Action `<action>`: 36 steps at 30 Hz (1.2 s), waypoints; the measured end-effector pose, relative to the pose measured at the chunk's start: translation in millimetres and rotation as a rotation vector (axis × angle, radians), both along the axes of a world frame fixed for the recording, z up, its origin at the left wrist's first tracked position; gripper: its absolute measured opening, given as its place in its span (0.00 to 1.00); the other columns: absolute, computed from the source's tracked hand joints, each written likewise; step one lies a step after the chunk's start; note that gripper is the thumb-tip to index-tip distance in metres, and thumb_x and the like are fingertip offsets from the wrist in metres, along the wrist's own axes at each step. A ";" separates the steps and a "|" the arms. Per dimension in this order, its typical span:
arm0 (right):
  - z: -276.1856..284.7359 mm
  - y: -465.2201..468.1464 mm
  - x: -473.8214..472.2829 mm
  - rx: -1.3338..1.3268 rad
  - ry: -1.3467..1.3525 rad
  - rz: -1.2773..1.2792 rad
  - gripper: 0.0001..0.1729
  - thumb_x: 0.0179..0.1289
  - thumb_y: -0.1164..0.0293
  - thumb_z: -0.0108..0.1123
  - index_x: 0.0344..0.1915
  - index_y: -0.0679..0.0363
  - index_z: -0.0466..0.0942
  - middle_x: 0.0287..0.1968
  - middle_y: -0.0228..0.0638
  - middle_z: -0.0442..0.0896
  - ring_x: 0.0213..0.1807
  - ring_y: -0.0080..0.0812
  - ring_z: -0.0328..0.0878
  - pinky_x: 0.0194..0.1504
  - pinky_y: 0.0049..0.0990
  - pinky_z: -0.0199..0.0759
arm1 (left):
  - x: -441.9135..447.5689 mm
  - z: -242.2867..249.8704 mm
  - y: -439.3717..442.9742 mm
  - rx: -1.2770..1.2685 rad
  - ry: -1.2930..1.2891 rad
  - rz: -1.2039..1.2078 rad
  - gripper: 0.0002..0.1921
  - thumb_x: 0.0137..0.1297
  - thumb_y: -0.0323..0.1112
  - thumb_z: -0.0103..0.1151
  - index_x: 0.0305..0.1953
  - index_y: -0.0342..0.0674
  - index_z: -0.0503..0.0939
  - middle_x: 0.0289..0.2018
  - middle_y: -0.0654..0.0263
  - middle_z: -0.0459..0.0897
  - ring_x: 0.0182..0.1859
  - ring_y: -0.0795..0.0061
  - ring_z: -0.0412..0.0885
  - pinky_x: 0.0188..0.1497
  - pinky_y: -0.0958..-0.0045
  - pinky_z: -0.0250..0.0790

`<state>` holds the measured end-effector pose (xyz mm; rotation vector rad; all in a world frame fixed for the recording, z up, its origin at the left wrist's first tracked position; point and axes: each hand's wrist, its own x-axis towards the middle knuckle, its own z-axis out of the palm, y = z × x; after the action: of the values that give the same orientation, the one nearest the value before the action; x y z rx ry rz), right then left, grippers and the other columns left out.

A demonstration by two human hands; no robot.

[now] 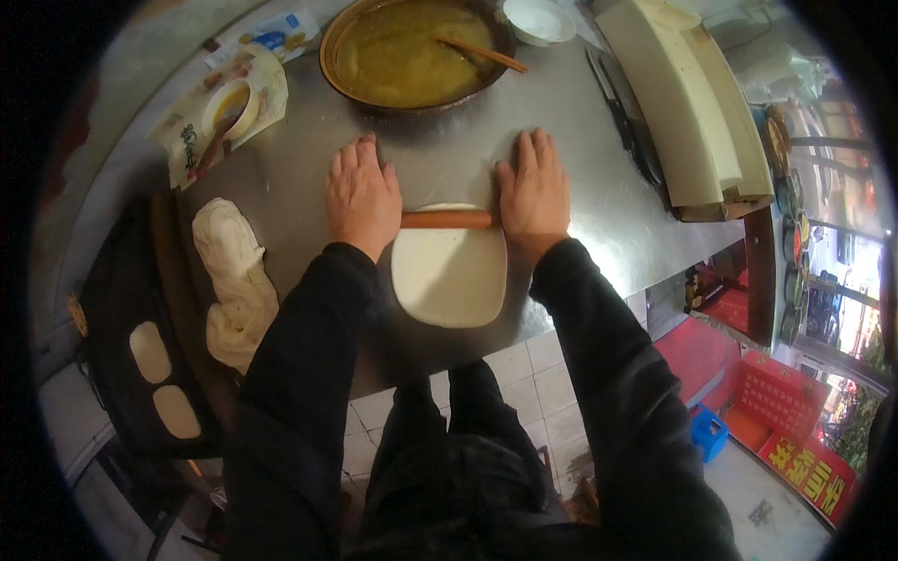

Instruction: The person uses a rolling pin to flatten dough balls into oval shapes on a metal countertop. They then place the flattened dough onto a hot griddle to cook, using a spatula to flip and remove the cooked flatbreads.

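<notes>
A sheet of rolled dough (449, 280) lies on the metal table, rounded at its near end. Across its far part runs a wooden rolling pin (446, 219), and the pin's ends disappear beneath my hands. My left hand (363, 196) rests palm down over one end, fingers stretched out flat. Over the other end lies my right hand (534, 189), also flat, thumb apart from the fingers. Neither hand's fingers curl around the pin. Left of my left forearm is a long lump of dough (235, 280), partly covered by the sleeve.
Beyond my hands stands a wide bowl of yellowish liquid (414, 56) with a wooden stick (484, 55). A white bowl (539, 21), knife (624, 119) and cardboard box (691, 105) sit right. A small cup (231, 109) is left, near a dark griddle (126, 280) bearing two dough pieces (151, 353).
</notes>
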<state>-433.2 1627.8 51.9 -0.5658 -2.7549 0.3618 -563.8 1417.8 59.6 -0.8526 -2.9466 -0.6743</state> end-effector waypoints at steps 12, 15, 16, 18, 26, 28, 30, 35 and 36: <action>34.1 -85.6 199.0 -0.233 -0.290 0.163 0.27 0.64 0.67 0.71 0.62 0.56 0.76 0.55 0.41 0.80 0.62 0.50 0.77 0.63 0.51 0.71 | 196.8 33.8 -122.2 -0.034 -0.181 -0.332 0.41 0.67 0.42 0.67 0.77 0.30 0.64 0.79 0.41 0.63 0.82 0.44 0.59 0.83 0.39 0.44; 31.2 -42.9 185.5 -0.330 -0.396 0.023 0.14 0.72 0.67 0.65 0.51 0.58 0.75 0.43 0.48 0.83 0.41 0.55 0.84 0.41 0.48 0.79 | 207.1 44.3 -107.8 0.271 -0.302 -0.012 0.34 0.65 0.33 0.67 0.71 0.30 0.70 0.71 0.43 0.73 0.75 0.44 0.70 0.78 0.50 0.61; 33.3 -24.1 173.3 -0.395 -0.383 -0.122 0.12 0.74 0.67 0.62 0.51 0.60 0.75 0.40 0.50 0.82 0.39 0.58 0.83 0.42 0.52 0.78 | 210.9 47.6 -101.2 0.414 -0.404 0.139 0.33 0.67 0.31 0.66 0.71 0.30 0.70 0.70 0.43 0.74 0.74 0.44 0.73 0.76 0.53 0.65; 39.7 9.4 142.3 -0.136 -0.297 -0.102 0.15 0.72 0.73 0.59 0.56 0.63 0.76 0.55 0.52 0.82 0.53 0.58 0.82 0.49 0.50 0.77 | 216.9 47.6 -79.9 0.812 -0.797 0.500 0.28 0.72 0.26 0.62 0.70 0.25 0.69 0.66 0.45 0.79 0.66 0.53 0.81 0.70 0.66 0.72; 25.8 -30.7 2.2 -0.292 -0.023 0.647 0.24 0.63 0.80 0.59 0.61 0.68 0.81 0.62 0.53 0.83 0.69 0.51 0.77 0.71 0.45 0.69 | 175.8 49.1 -31.9 1.004 -1.282 0.930 0.08 0.69 0.31 0.68 0.41 0.32 0.83 0.27 0.73 0.78 0.26 0.86 0.70 0.29 0.77 0.61; 31.7 -42.3 -16.2 -0.320 -0.012 0.773 0.25 0.61 0.78 0.63 0.60 0.65 0.81 0.53 0.49 0.84 0.58 0.53 0.79 0.61 0.42 0.75 | 168.7 65.6 -26.9 0.930 -1.238 0.904 0.08 0.69 0.30 0.68 0.40 0.31 0.83 0.27 0.71 0.80 0.26 0.84 0.71 0.31 0.77 0.64; 47.5 -42.6 -25.4 -0.290 -0.019 0.696 0.17 0.61 0.79 0.63 0.50 0.63 0.86 0.46 0.46 0.83 0.50 0.50 0.79 0.55 0.43 0.74 | 173.4 90.0 -28.7 0.983 -1.149 0.854 0.06 0.69 0.28 0.68 0.41 0.32 0.83 0.27 0.71 0.81 0.27 0.85 0.72 0.31 0.78 0.64; 110.7 -11.0 -4.2 -0.379 0.111 0.479 0.07 0.61 0.82 0.64 0.39 0.64 0.86 0.47 0.44 0.85 0.53 0.49 0.82 0.55 0.40 0.77 | 180.1 129.2 -38.3 1.092 -0.891 0.694 0.07 0.67 0.21 0.67 0.45 0.33 0.83 0.28 0.74 0.81 0.30 0.88 0.72 0.33 0.80 0.63; 121.6 -6.7 4.5 -0.386 0.163 0.463 0.08 0.62 0.84 0.62 0.40 0.65 0.85 0.47 0.44 0.86 0.54 0.49 0.82 0.55 0.40 0.78 | 177.2 130.2 -40.2 1.148 -0.781 0.604 0.07 0.68 0.21 0.67 0.45 0.33 0.83 0.28 0.74 0.80 0.30 0.89 0.72 0.33 0.80 0.63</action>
<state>-428.6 1621.0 173.5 0.0346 -2.6414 1.0108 -386.6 1377.6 189.9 0.4680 -2.2153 -2.5450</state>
